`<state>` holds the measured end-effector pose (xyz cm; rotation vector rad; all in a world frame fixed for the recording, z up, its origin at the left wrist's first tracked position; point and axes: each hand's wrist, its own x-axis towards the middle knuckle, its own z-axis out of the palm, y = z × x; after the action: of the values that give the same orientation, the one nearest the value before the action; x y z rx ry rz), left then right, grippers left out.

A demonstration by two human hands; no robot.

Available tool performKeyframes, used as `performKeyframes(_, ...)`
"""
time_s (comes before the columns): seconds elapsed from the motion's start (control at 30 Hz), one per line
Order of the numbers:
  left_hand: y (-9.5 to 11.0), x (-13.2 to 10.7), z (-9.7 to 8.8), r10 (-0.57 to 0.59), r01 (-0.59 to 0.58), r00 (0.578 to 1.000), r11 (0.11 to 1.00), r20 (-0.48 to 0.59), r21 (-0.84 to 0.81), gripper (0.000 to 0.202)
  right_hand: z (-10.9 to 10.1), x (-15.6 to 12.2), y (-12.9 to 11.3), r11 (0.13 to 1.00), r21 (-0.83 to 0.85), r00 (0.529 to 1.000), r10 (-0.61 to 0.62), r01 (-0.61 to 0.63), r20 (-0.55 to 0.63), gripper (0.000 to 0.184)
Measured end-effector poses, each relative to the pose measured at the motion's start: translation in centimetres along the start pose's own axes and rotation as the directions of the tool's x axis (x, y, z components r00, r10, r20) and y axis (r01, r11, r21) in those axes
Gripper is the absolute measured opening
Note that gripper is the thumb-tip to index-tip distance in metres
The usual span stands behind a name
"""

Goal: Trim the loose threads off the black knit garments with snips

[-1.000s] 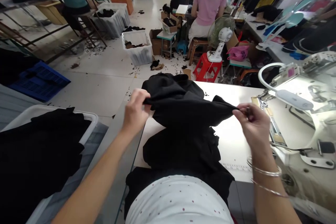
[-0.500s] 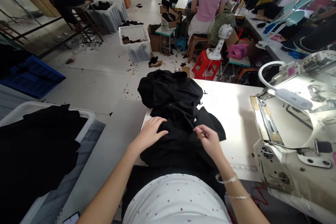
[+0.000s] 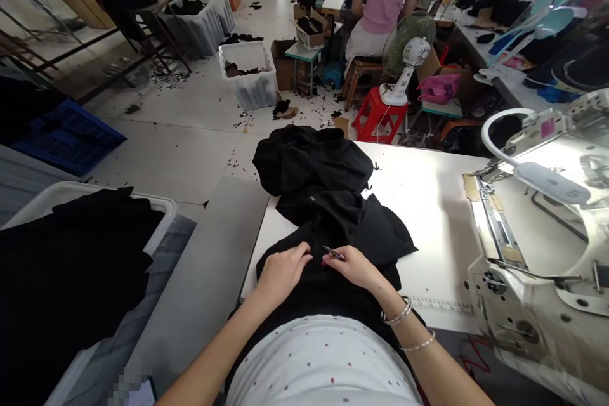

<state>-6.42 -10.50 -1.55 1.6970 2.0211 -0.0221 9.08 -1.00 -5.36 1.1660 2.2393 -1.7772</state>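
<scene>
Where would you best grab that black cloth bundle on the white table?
Probably pinch the raised fold atop the black cloth bundle, coming from above and the far side. It lies in a soft heap, so that ridge should lift easily; the left hand and right hand crowd the near side.

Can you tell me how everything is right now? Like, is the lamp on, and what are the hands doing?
Left hand: resting on the black cloth.
Right hand: pinching a small tool.
Small pointed metal tool: held, close to the left hand.
Black garment: lying bunched in folds on the table.
Sewing machine lamp: lit.
White plastic bin: heaped with black cloth.
Desk fan: standing on a red stool; cannot tell if it is running.
</scene>
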Motion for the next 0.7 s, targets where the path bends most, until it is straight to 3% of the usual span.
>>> performKeyframes(0.07,-0.3,1.2,-0.2,-0.024,0.024,1.0,0.998,-0.003,0.05,0.019,0.3,-0.1,-0.1,1.0,-0.024,1.0,-0.008,0.008,0.003,0.019)
performKeyframes(0.23,-0.7,2.6,-1.1,0.068,-0.064,0.995,0.996,-0.068,0.058,0.008,0.8,-0.3,-0.7,0.996,-0.086,0.997,0.001,-0.007,-0.078,0.02)
performKeyframes(0.33,-0.5,1.9,-1.9,0.108,-0.127,0.98,0.986,-0.167,-0.107,0.015,0.9,-0.5,-1.4,1.0,-0.023,0.989,-0.012,0.008,-0.145,0.025)
performKeyframes(0.43,-0.2,0.8,-2.8,0.087,-0.154,0.973,0.933,-0.213,-0.326,0.013,0.7,-0.4,-1.8,0.978,0.194,0.978,-0.039,0.08,-0.205,0.024)
performKeyframes(0.57,-0.2,-0.3,-3.9,0.1,-0.152,0.984,0.902,-0.149,-0.404,0.02,0.6,-0.8,-2.0,0.931,0.324,0.976,-0.108,0.167,-0.191,0.015)
performKeyframes(0.7,-0.9,-0.3,-4.3,0.161,-0.162,0.986,0.927,-0.031,-0.338,0.029,1.2,-1.3,-2.2,0.97,0.206,0.974,-0.088,0.132,-0.211,0.01)
